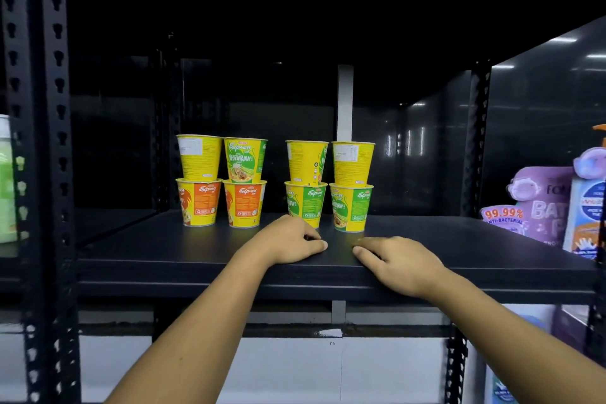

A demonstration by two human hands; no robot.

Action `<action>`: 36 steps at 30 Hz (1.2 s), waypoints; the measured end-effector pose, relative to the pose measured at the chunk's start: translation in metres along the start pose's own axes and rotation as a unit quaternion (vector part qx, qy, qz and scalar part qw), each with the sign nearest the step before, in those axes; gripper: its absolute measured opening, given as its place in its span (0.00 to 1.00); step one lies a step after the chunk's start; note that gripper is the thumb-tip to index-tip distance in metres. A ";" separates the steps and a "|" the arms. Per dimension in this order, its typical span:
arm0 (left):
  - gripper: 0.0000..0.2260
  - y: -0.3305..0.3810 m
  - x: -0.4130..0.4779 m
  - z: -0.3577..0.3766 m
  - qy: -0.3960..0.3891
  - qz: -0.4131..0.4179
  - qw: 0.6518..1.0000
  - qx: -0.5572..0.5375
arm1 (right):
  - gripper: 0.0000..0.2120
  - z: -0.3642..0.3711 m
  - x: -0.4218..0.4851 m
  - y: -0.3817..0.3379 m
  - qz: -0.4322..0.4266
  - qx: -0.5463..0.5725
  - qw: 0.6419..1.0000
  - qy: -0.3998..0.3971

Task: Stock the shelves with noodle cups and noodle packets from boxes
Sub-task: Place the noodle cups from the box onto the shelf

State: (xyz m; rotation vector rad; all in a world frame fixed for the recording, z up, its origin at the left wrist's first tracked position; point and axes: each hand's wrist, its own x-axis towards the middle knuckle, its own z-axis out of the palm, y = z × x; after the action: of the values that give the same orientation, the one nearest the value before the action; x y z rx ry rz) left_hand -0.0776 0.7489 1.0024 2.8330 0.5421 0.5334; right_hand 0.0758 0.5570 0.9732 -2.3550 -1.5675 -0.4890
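Cups (351, 207) just beyond left grip (288, 239), right grip (398, 261)

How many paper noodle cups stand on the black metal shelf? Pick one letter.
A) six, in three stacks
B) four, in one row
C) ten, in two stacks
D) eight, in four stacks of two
D: the yellow paper noodle cups stand on the black metal shelf in four stacks, each two high.

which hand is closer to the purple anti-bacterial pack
Right. The right hand rests on the shelf front, left of the purple pack; the left hand lies farther left, just before the green cup.
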 end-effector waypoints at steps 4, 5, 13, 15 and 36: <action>0.16 0.011 -0.019 0.001 0.012 0.008 0.999 0.029 | 0.23 0.007 -0.022 -0.010 -0.030 -0.041 0.996 0.070; 0.17 0.015 -0.026 0.003 0.017 0.008 0.999 0.041 | 0.22 0.010 -0.026 -0.011 -0.040 -0.038 0.994 0.095; 0.23 0.055 -0.102 0.039 0.129 0.007 0.988 0.081 | 0.32 0.026 -0.085 -0.011 -0.060 -0.036 0.993 0.099; 0.23 0.063 -0.126 0.051 0.143 0.016 0.989 0.024 | 0.31 0.024 -0.107 -0.009 -0.056 -0.019 0.990 0.130; 0.29 0.105 -0.453 0.357 -0.245 -0.230 0.935 -0.113 | 0.39 0.235 -0.478 -0.036 -0.027 0.180 0.920 -0.348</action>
State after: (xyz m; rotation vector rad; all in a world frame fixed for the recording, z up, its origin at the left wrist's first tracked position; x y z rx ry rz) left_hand -0.2995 0.4292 0.5642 2.3682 0.9243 -0.1845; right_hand -0.0981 0.2663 0.5610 -2.2991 -1.7867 0.6637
